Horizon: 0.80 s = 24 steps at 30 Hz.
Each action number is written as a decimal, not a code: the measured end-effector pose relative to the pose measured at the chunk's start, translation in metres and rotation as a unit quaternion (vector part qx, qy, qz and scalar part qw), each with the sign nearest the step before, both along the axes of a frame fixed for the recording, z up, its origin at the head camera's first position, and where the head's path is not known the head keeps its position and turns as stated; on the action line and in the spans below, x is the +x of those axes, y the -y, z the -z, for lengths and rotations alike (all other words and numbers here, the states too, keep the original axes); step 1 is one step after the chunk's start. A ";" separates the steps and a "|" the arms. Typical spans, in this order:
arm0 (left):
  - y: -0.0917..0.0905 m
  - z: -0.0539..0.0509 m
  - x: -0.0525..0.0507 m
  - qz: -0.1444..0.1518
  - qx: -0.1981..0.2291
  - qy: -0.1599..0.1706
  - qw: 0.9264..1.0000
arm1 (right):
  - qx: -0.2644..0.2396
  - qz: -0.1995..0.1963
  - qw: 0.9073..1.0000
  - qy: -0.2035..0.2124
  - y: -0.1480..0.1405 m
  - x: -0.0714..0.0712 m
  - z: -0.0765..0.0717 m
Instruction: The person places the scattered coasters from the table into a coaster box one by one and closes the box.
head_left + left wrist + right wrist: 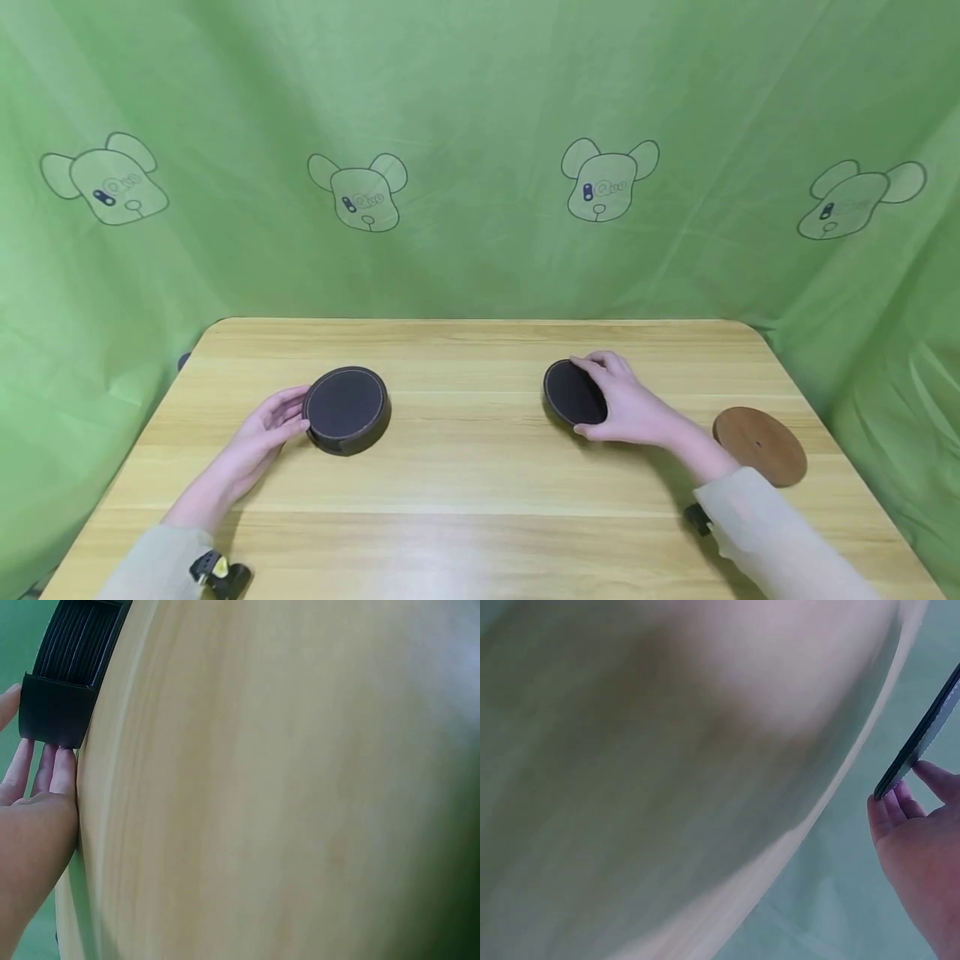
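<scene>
On the left of the table stands a round black coaster holder (347,407) with a stitched top. In the left wrist view, thin black coasters (77,641) show stacked in its side opening. My left hand (262,433) touches the holder's left side with fairly straight fingers, the thumb toward its near edge. Right of centre, my right hand (626,404) grips a round black coaster (567,396) by its right edge, thumb near and fingers far. The coaster is tilted. Its edge shows more than one layer in the right wrist view, so I cannot tell if several are held.
A flat brown disc (761,446) with a small dark centre mark lies at the table's right, beside the right forearm. The light wood table (465,483) ends at a green curtain (480,267) printed with bear heads. Small black devices (221,575) sit at both wrists.
</scene>
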<state>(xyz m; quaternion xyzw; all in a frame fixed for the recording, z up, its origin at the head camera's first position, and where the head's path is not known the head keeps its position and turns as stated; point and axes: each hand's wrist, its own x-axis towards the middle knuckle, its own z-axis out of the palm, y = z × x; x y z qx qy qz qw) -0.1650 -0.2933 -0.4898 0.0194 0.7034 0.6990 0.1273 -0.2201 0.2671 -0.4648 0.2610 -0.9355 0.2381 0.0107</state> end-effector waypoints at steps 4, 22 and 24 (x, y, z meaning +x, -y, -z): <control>0.000 0.000 0.000 -0.001 0.000 0.002 1.000 | 0.001 -0.004 1.000 0.008 0.008 -0.001 -0.002; 0.001 0.001 0.000 -0.001 0.005 0.001 1.000 | -0.009 -0.027 0.999 0.029 0.043 -0.012 -0.004; 0.001 0.001 0.000 -0.001 0.003 0.001 1.000 | -0.012 -0.029 0.999 0.029 0.048 -0.015 -0.004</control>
